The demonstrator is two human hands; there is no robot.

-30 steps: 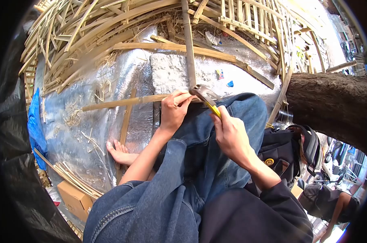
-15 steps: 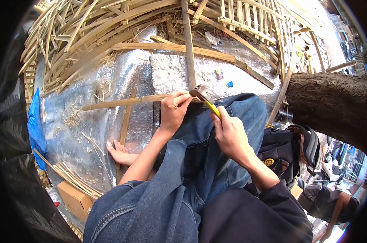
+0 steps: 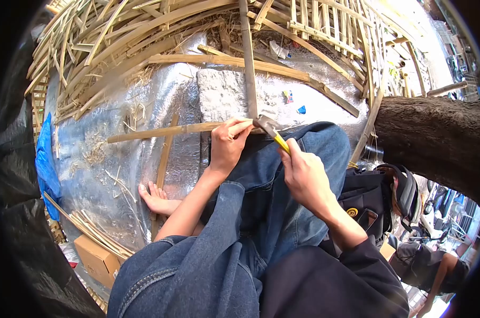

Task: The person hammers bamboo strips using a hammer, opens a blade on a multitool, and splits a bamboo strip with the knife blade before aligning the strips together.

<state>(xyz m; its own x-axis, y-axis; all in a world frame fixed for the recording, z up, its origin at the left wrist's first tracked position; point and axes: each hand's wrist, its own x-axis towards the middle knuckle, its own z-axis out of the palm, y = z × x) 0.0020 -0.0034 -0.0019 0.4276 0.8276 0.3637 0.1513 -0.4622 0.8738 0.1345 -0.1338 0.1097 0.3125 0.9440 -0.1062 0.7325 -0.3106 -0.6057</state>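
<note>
While the right hand (image 3: 306, 177) grips the hammer (image 3: 281, 141) by its handle, the left hand (image 3: 229, 146) pinches a bamboo strip (image 3: 155, 133) between its fingers (image 3: 236, 127) beside the near edge of a rough block (image 3: 219, 95). Silvery sheeting (image 3: 110, 177) leaves room leftward; the raised knee (image 3: 327, 140) crowds the hammer.

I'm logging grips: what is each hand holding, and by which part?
The right hand holds a hammer by its yellow handle. The left hand is at a bamboo strip; whether it grips this cannot be told.
</note>
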